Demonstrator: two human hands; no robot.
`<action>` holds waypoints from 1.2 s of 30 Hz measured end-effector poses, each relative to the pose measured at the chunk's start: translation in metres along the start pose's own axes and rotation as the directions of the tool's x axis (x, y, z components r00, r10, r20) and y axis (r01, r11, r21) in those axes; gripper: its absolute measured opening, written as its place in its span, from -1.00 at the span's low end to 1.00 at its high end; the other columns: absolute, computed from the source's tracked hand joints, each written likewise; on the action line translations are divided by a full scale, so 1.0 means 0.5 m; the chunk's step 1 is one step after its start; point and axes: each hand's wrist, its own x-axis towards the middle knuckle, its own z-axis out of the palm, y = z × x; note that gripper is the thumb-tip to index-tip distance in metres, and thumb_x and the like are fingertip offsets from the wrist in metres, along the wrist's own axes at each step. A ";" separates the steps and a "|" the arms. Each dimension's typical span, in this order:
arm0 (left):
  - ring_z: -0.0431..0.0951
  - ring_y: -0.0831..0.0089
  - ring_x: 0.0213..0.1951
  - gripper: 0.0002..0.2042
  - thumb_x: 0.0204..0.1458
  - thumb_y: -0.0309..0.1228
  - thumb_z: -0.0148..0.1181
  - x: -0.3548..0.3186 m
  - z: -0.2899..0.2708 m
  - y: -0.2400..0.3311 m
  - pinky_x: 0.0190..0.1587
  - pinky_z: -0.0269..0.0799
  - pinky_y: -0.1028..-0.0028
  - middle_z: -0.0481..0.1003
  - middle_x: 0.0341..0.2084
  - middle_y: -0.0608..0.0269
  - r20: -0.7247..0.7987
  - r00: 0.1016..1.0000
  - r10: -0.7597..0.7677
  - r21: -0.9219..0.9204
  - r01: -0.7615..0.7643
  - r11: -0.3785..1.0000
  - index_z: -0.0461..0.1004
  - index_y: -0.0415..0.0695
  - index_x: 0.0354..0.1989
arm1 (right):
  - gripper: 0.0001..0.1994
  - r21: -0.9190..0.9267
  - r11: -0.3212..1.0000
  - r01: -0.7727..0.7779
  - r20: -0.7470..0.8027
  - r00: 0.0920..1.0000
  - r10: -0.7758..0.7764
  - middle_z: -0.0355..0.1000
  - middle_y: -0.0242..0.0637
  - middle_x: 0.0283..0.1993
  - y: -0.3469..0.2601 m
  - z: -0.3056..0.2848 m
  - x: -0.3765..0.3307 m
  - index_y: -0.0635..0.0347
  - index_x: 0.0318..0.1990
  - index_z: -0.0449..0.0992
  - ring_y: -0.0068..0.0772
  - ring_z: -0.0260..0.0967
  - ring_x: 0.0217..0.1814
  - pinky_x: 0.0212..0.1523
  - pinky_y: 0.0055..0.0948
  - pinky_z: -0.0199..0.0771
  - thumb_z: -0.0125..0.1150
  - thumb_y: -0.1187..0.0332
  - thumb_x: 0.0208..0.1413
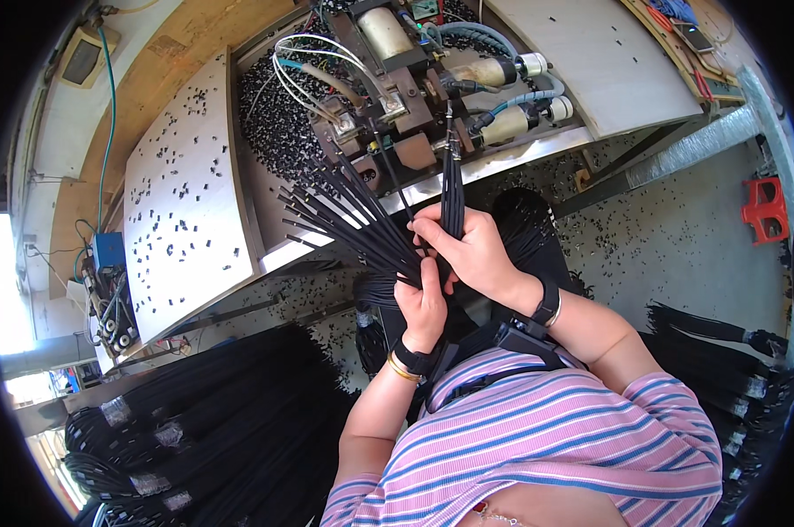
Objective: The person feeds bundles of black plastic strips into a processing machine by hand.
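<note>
The left hand [421, 303] grips the fanned black cords [344, 220] near the body; the right hand [471, 250] pinches a few upright toward the far machine [414, 97]; loose ends could slip and tangle.

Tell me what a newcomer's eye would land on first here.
At centre, the left hand grips a fan of black cords spreading up-left, while the right hand holds a few cords up into the machine at the top. Small black pieces speckle the pale panel to the left, and taped bundles of black cords fill the lower left.
</note>
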 end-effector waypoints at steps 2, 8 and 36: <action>0.39 0.63 -0.58 -0.86 0.23 -0.48 -0.13 0.005 0.000 0.006 -0.60 0.25 0.68 0.41 -0.52 0.32 0.006 1.000 0.001 -0.001 -0.001 1.000 0.34 -0.27 -0.18 | -0.81 0.012 0.996 -0.091 0.037 0.995 0.090 0.41 -0.40 -0.52 -0.004 -0.003 0.008 0.29 -0.29 0.51 -0.63 0.35 -0.63 -0.85 -0.62 0.28 0.14 0.32 0.15; 0.37 0.65 -0.59 -0.86 0.24 -0.46 -0.13 0.014 0.003 0.017 -0.60 0.24 0.69 0.40 -0.55 0.33 0.000 1.000 0.014 -0.009 -0.014 1.000 0.34 -0.26 -0.23 | -0.80 0.018 0.982 -0.186 0.083 0.979 0.184 0.42 -0.37 -0.49 -0.012 -0.002 0.022 0.27 -0.27 0.50 -0.64 0.37 -0.62 -0.82 -0.66 0.31 0.13 0.30 0.17; 0.36 0.64 -0.58 -0.82 0.25 -0.43 -0.14 0.008 -0.010 -0.003 -0.58 0.24 0.67 0.41 -0.52 0.32 0.032 0.999 0.031 -0.020 -0.030 0.999 0.35 -0.26 -0.14 | -0.77 0.019 0.989 -0.148 0.073 0.987 0.146 0.41 -0.39 -0.48 0.003 -0.001 0.017 0.29 -0.25 0.50 -0.65 0.35 -0.60 -0.83 -0.63 0.33 0.14 0.26 0.17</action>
